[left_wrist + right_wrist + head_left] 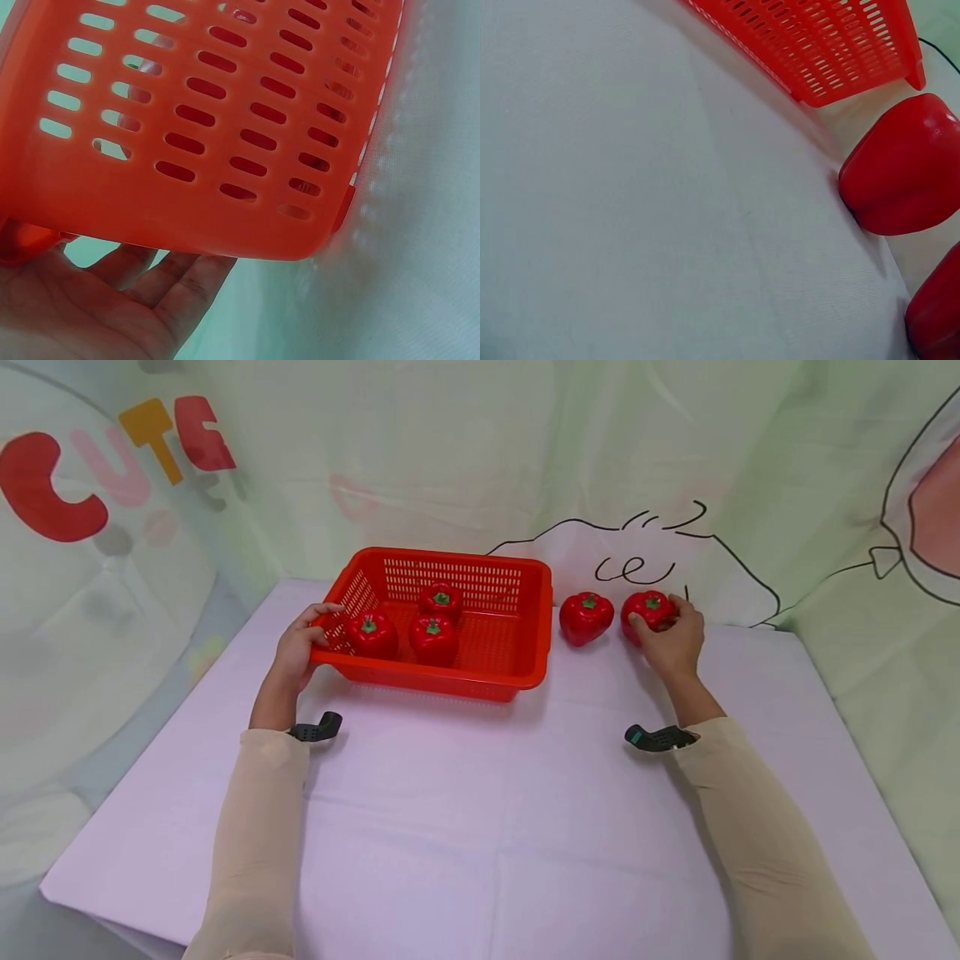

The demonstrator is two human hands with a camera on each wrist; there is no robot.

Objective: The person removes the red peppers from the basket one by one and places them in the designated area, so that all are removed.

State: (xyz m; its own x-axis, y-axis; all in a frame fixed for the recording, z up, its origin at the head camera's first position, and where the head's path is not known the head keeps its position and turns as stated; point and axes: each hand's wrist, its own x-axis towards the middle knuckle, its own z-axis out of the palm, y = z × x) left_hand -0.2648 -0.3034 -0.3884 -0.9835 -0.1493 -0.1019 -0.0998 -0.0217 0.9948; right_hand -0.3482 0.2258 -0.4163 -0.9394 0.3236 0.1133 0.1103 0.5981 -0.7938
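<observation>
Peppers: five; three in basket point(517, 672), two on worktop point(480, 827).
Left hand point(296, 647): fingers clamped on basket's left rim.
Right hand point(675, 639): fingers curled round outermost pepper point(647, 610).
Room: open worktop in front.

- The right hand point(672, 639) covers the far side of the outer pepper point(647, 610).
- In the right wrist view that pepper point(937, 319) is cut off at the corner.
- In the left wrist view the basket point(225, 135) hides the fingers' point(191, 281) tips.
</observation>
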